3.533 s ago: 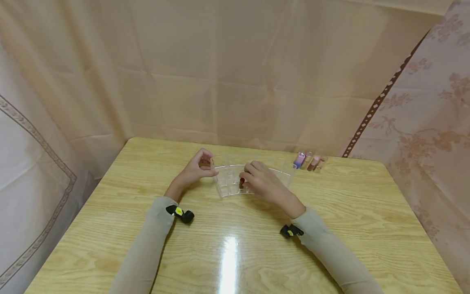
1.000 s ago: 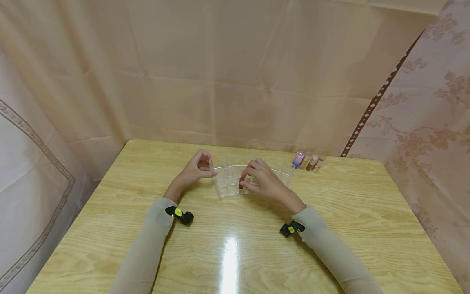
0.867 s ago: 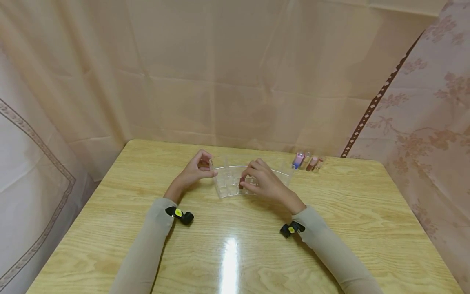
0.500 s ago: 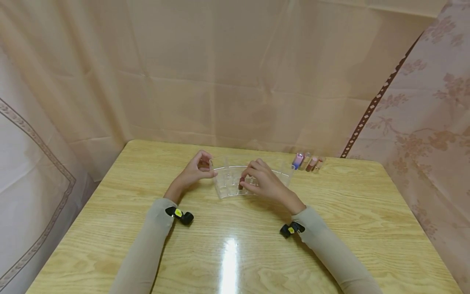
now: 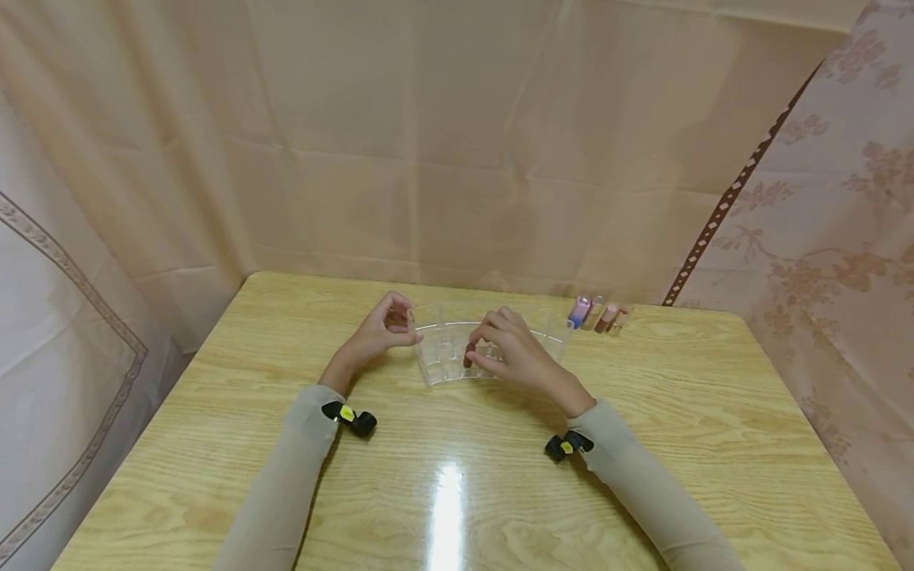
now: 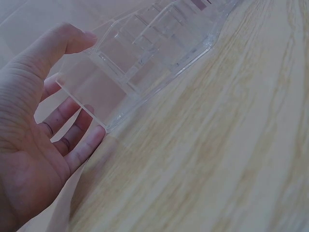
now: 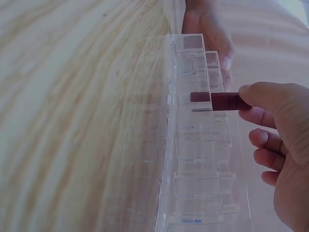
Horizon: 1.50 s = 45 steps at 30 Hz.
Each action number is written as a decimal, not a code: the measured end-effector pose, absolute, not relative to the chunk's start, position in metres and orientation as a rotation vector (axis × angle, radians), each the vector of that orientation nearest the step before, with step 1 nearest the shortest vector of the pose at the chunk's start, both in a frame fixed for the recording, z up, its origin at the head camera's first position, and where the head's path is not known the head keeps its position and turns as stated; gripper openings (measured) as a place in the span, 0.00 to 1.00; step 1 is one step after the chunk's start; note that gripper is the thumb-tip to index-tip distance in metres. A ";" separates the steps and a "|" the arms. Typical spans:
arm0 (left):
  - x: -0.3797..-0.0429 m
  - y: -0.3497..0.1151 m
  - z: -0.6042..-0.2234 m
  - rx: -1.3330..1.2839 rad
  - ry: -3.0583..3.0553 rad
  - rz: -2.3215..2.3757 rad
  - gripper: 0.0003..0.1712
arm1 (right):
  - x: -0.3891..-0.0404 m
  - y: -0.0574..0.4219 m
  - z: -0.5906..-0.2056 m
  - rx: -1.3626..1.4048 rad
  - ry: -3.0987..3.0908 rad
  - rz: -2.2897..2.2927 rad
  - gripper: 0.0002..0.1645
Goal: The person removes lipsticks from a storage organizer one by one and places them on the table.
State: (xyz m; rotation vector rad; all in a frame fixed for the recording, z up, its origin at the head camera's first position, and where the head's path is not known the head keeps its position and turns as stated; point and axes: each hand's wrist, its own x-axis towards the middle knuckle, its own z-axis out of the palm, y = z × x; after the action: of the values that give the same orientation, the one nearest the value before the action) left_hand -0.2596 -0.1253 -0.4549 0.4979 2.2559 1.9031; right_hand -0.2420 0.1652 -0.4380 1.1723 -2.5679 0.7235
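Observation:
A clear acrylic lipstick organizer, divided into stepped compartments, stands on the wooden table. My left hand grips its left end wall, thumb near the top edge and fingers along the side. Between thumb and index finger, my right hand pinches the upper end of a dark red lipstick tube. The tube's lower part shows through the clear wall of a front-row compartment, while its upper part sticks out above. In the head view, my right hand covers part of the organizer's right half.
Several small cosmetic tubes lie at the back right of the table: one pink and blue, one brown with a pink end, and others partly clear. A beige curtain hangs right behind the table.
Since the oldest frame my right hand's fingers have shifted on the lipstick tube, with the thumb lower and more of the hand spread. Over the last second the tube has tilted slightly; my left hand stays put.

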 end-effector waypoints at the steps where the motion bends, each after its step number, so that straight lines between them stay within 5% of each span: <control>1: -0.260 -0.125 -0.455 0.500 2.258 1.902 0.35 | -0.242 0.165 -0.438 1.171 -2.568 0.723 0.06; 45: -0.276 -0.129 -0.482 0.502 2.269 1.900 0.34 | -0.241 0.165 -0.435 1.192 -2.562 0.734 0.06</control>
State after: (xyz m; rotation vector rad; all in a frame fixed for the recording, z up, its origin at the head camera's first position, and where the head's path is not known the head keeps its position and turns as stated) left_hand -0.2764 -0.1293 -0.4822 0.5018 2.2692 1.9002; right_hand -0.2408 0.1651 -0.4350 1.1920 -2.5616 0.7344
